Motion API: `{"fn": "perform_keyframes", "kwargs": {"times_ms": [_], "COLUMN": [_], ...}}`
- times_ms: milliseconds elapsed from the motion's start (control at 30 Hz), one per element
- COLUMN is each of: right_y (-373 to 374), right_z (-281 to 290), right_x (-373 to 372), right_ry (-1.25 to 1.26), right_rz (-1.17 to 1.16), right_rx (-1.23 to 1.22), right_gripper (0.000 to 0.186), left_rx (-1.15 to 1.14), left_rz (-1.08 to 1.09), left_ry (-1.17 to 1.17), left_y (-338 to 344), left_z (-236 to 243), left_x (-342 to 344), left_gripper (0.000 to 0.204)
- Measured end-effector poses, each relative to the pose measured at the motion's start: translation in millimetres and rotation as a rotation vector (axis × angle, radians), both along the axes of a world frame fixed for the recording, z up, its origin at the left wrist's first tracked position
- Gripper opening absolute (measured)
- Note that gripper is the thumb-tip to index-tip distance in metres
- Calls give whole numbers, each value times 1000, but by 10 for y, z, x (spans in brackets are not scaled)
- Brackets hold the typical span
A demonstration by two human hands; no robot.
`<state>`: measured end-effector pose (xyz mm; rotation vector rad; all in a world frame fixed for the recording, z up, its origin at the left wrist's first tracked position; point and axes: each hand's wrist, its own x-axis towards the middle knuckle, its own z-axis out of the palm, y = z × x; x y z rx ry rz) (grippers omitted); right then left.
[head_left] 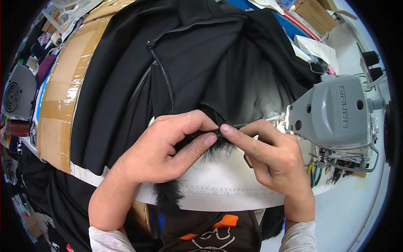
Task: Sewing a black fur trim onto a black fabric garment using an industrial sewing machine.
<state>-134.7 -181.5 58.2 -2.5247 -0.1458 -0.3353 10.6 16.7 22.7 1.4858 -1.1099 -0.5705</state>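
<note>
A large piece of black fabric (201,63) is spread over the worktable, with a narrow seam strip (161,77) running along its folds. My left hand (168,147) pinches the fabric's near edge between thumb and index finger. Black fluffy fur trim (169,195) hangs below that hand, and more fur shows under the fingertips. My right hand (273,157) meets it at the same spot, its index fingertip pressing on the edge and the other fingers curled. Under the curled fingers a small brass-coloured piece (248,161) peeks out; its kind is hidden.
A grey sewing machine head (331,111) stands close to my right hand. A ruler scale (218,191) runs along the white table's front edge. Taped cardboard (58,113) covers the left side, near a reddish-brown thread spool (19,127). Papers and boxes (317,17) lie at the back right.
</note>
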Motion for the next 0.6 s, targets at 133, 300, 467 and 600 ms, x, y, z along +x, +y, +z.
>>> {"fn": "perform_keyframes", "kwargs": {"times_ms": [133, 300, 467, 600], "right_y": [-3, -10, -22, -9], "right_z": [17, 24, 24, 20], "right_x": [-9, -7, -11, -1], "right_ry": [22, 30, 33, 39], "right_rz": [0, 10, 13, 9], "right_rx": [9, -5, -15, -21], "right_gripper": [65, 65, 65, 64], "left_rx": [-3, -6, -3, -1], "left_rz": [-4, -7, -6, -4], "left_ry": [-10, -8, -9, 2], "left_y": [2, -2, -9, -2], "left_z": [-10, -12, -4, -24], "left_x": [-1, 1, 0, 5], "left_gripper": [10, 10, 10, 10]}}
